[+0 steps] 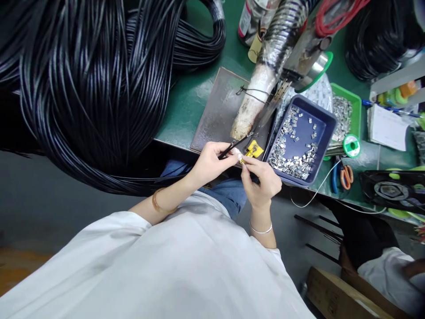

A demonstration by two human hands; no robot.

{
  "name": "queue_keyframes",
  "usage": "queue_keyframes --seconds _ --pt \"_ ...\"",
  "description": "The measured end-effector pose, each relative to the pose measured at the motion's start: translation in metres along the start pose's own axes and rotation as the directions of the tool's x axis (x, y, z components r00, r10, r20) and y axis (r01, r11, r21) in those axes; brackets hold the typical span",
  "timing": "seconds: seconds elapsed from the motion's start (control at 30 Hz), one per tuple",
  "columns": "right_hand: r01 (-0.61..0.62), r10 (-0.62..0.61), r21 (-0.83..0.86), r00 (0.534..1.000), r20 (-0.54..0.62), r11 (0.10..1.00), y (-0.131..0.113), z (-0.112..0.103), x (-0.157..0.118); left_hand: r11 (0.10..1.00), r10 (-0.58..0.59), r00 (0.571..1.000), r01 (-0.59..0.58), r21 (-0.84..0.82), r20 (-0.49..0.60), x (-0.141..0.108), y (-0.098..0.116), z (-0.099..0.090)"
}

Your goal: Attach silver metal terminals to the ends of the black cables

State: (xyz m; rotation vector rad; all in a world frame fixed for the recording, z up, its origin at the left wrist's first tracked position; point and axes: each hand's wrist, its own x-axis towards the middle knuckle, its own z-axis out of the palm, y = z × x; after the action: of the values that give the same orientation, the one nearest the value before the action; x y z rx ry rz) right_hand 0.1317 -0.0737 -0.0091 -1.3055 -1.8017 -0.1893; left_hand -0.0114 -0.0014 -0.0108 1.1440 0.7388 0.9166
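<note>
I have the left hand (212,160) pinching a black cable (227,151), apparently to steady it; just beside, the right hand (263,178) pinches something pale, too small to identify, near the blue tray (303,127), presumably placed for reach.

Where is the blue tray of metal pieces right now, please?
In the head view, the blue tray is on the table, right of the right hand and left of the green tray.
</note>
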Motion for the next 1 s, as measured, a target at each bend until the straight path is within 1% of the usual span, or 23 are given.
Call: queue_keyframes --seconds 0.07,0.13,0.23,0.33,0.57,0.8,1.0 --pt "-0.022 0.022 0.021 1.000 -0.020 1.000 0.001 0.001 -0.001 1.000 0.000 1.000 0.000 -0.012 -0.001 0.000 -0.001 0.001" --pt "-0.075 0.077 0.027 0.995 -0.070 0.997 0.002 0.002 -0.002 1.000 -0.002 1.000 0.002 -0.022 -0.007 0.000 -0.001 0.001" --pt "-0.149 0.145 -0.015 0.979 -0.141 0.989 0.001 0.005 -0.003 0.999 -0.003 1.000 0.002 -0.034 -0.021 0.000 0.000 0.002" --pt "-0.167 0.162 -0.030 0.978 -0.130 0.986 0.001 0.009 -0.004 1.000 0.007 1.000 -0.008 -0.024 -0.026 0.002 0.001 0.001" --pt "-0.226 0.233 0.066 0.962 -0.142 0.972 0.000 0.014 -0.007 0.998 0.051 0.996 -0.047 0.050 -0.067 0.006 -0.002 0.004" --pt "-0.245 0.262 0.117 0.952 -0.161 0.962 0.001 0.016 -0.003 0.992 0.067 0.992 -0.056 0.109 -0.103 0.008 0.000 0.008" --pt "-0.212 0.226 0.093 0.955 -0.193 0.973 0.000 0.015 0.001 0.990 0.090 0.991 -0.078 0.118 -0.103 0.008 0.004 0.008"
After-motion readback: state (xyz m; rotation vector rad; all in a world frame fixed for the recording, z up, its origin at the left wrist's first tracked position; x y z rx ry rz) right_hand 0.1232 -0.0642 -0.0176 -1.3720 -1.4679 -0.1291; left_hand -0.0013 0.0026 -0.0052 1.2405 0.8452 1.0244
